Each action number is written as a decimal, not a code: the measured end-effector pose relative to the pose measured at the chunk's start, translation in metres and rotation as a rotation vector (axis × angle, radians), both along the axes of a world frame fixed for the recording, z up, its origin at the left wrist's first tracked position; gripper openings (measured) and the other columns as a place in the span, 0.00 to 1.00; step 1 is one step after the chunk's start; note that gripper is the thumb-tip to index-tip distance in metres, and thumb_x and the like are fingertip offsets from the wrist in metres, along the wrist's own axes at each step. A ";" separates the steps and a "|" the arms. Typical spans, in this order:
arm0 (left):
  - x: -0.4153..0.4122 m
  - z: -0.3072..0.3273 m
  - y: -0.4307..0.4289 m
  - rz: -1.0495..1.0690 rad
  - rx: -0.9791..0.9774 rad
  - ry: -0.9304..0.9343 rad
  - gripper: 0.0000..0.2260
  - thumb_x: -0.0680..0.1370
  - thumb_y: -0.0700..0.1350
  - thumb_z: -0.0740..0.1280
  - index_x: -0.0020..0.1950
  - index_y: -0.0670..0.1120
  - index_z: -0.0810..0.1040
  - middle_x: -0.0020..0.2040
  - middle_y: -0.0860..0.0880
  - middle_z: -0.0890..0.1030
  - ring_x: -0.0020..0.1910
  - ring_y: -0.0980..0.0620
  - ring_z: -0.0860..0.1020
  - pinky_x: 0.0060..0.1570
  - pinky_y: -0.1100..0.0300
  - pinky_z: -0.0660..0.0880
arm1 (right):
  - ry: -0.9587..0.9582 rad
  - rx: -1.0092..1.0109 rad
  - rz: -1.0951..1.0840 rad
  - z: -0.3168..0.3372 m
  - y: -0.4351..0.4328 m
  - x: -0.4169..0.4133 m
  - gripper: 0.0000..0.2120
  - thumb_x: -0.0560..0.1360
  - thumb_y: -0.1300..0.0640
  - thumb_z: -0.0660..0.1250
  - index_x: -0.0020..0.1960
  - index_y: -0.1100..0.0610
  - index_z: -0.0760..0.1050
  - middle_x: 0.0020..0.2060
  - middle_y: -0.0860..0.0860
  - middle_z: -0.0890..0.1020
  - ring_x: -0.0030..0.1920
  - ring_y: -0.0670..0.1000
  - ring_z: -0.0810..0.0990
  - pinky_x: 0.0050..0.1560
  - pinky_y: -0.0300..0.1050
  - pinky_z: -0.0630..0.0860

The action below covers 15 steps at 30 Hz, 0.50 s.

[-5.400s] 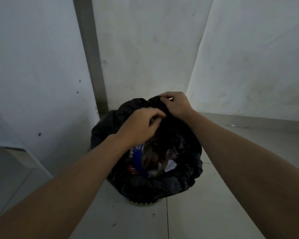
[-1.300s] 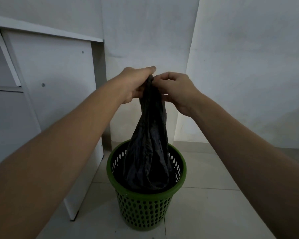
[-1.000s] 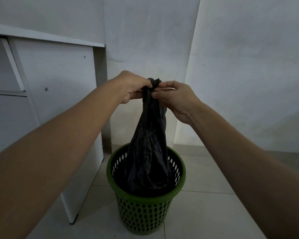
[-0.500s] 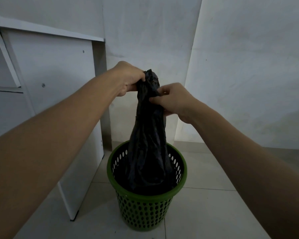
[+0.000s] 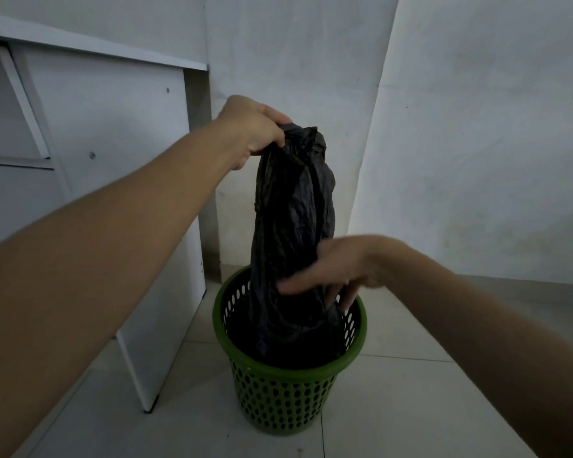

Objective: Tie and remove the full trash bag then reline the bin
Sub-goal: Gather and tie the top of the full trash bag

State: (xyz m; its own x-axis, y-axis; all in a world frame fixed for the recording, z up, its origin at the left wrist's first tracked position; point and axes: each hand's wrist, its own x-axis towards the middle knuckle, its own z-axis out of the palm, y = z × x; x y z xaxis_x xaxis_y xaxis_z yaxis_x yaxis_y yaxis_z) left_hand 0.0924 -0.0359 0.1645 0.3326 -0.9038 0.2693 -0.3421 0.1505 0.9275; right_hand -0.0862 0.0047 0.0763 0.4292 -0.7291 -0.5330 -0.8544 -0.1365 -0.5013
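Observation:
A black trash bag (image 5: pixel 295 219) stands stretched upward out of a green perforated bin (image 5: pixel 288 398) on the tiled floor. My left hand (image 5: pixel 252 130) is shut on the gathered top of the bag, holding it high above the bin. My right hand (image 5: pixel 338 269) is low, just above the bin's rim, fingers spread and blurred against the bag's lower front. The bag's bottom part stays inside the bin, hidden by the rim.
A white desk (image 5: pixel 113 160) stands just left of the bin, its side panel reaching the floor. Plain white walls (image 5: pixel 477 127) meet in a corner right behind the bin. Light floor tiles (image 5: pixel 394 408) extend to the right and front.
My right hand let go of the bag's top and dropped to just above the bin's rim. My left hand still holds the top up, the bag's neck now looser.

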 end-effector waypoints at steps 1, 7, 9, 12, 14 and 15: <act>0.000 0.000 -0.001 0.006 -0.002 -0.005 0.15 0.68 0.28 0.73 0.38 0.50 0.84 0.45 0.48 0.85 0.47 0.53 0.84 0.49 0.62 0.82 | 0.004 0.079 0.017 -0.008 0.004 -0.001 0.28 0.74 0.49 0.74 0.69 0.59 0.72 0.57 0.57 0.83 0.49 0.58 0.86 0.52 0.57 0.83; -0.007 0.005 -0.001 -0.014 0.009 -0.081 0.14 0.68 0.30 0.72 0.38 0.51 0.85 0.44 0.50 0.85 0.46 0.54 0.83 0.47 0.64 0.81 | -0.609 0.104 -0.346 0.047 -0.017 0.001 0.03 0.80 0.64 0.65 0.50 0.64 0.75 0.31 0.55 0.78 0.21 0.48 0.78 0.29 0.49 0.83; -0.009 0.008 0.002 -0.053 0.020 -0.063 0.13 0.70 0.30 0.70 0.41 0.48 0.86 0.43 0.49 0.86 0.44 0.54 0.84 0.43 0.65 0.82 | -0.887 0.050 -0.474 0.074 -0.024 0.006 0.01 0.80 0.65 0.65 0.49 0.62 0.74 0.36 0.55 0.77 0.21 0.47 0.77 0.29 0.47 0.83; -0.012 0.009 0.006 -0.122 0.028 -0.040 0.14 0.71 0.30 0.67 0.44 0.46 0.86 0.43 0.48 0.86 0.43 0.54 0.84 0.40 0.66 0.80 | -1.205 -0.025 -0.583 0.094 -0.028 0.018 0.02 0.78 0.69 0.64 0.48 0.65 0.75 0.39 0.58 0.78 0.27 0.51 0.81 0.31 0.47 0.83; -0.013 0.009 0.009 -0.171 0.037 -0.018 0.14 0.72 0.30 0.65 0.43 0.46 0.86 0.43 0.47 0.85 0.41 0.54 0.83 0.38 0.66 0.80 | -1.256 -0.093 -0.592 0.097 -0.027 0.024 0.01 0.77 0.69 0.66 0.47 0.66 0.76 0.40 0.58 0.80 0.32 0.52 0.81 0.33 0.46 0.83; -0.013 0.008 0.010 -0.177 0.035 -0.025 0.15 0.73 0.29 0.65 0.43 0.47 0.86 0.43 0.47 0.85 0.41 0.54 0.83 0.38 0.66 0.79 | -1.208 -0.182 -0.585 0.096 -0.027 0.026 0.01 0.76 0.66 0.68 0.46 0.64 0.77 0.40 0.57 0.80 0.33 0.51 0.80 0.34 0.44 0.82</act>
